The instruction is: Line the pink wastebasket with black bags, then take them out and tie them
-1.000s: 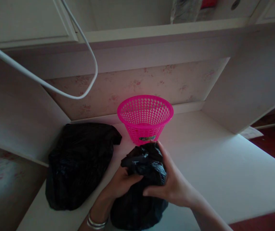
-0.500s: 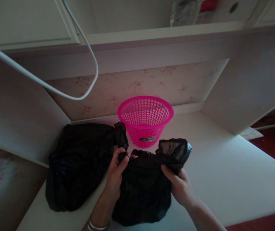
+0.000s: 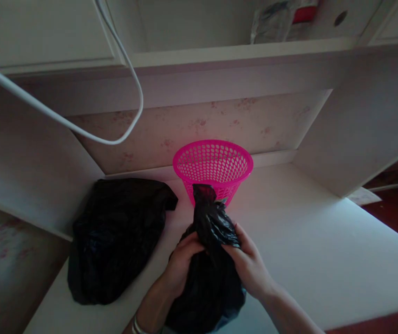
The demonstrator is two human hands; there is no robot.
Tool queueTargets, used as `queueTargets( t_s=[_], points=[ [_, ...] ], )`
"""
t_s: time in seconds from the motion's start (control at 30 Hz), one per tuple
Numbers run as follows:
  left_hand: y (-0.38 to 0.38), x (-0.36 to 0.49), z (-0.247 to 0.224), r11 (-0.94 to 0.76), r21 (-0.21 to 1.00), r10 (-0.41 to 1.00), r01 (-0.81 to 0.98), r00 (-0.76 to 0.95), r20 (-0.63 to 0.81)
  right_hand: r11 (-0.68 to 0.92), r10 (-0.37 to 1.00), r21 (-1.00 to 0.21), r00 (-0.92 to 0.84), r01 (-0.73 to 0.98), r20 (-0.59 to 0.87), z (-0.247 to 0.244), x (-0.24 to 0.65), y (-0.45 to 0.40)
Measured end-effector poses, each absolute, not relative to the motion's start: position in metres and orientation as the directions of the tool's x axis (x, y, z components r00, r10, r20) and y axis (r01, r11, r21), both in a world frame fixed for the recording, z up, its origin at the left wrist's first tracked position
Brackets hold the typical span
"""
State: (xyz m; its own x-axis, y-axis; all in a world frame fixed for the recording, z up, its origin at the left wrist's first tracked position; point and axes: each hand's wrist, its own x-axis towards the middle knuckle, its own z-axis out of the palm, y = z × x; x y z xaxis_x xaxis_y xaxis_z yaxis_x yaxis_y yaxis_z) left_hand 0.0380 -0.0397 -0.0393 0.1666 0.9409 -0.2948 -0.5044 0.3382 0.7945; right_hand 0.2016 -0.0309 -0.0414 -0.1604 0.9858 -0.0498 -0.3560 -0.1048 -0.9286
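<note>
A black plastic bag [image 3: 207, 287] stands on the white surface in front of me, its neck gathered and sticking up toward the basket. My left hand [image 3: 184, 260] is closed on the bag's gathered top from the left. On the other side, my right hand [image 3: 249, 264] pinches the neck between thumb and fingers. What the bag contains is hidden. Just behind it stands a pink plastic basket [image 3: 212, 162] with a mesh wall, and nothing shows inside. A second black plastic bag [image 3: 115, 241] lies to the left, touched by neither hand.
A white cable [image 3: 90, 134] loops down in the upper left, close to the camera. Above the floral back wall [image 3: 199, 125] is a cabinet shelf [image 3: 199, 55] with a clear plastic package [image 3: 270, 23]. Side panels [image 3: 369, 111] flank the white surface [image 3: 310, 241].
The bag's mouth was spread wide between my hands; now it is drawn together into a narrow neck. Both hands have moved closer to each other.
</note>
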Motion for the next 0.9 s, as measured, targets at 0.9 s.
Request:
queueTargets(
  t_s=[0.9],
  points=[
    [-0.053, 0.021, -0.056, 0.233, 0.960, 0.927, -0.158, 0.334, -0.170, -0.073, 0.971, -0.935, -0.238, -0.346, 0.012, -0.047, 0.210, -0.020]
  ],
)
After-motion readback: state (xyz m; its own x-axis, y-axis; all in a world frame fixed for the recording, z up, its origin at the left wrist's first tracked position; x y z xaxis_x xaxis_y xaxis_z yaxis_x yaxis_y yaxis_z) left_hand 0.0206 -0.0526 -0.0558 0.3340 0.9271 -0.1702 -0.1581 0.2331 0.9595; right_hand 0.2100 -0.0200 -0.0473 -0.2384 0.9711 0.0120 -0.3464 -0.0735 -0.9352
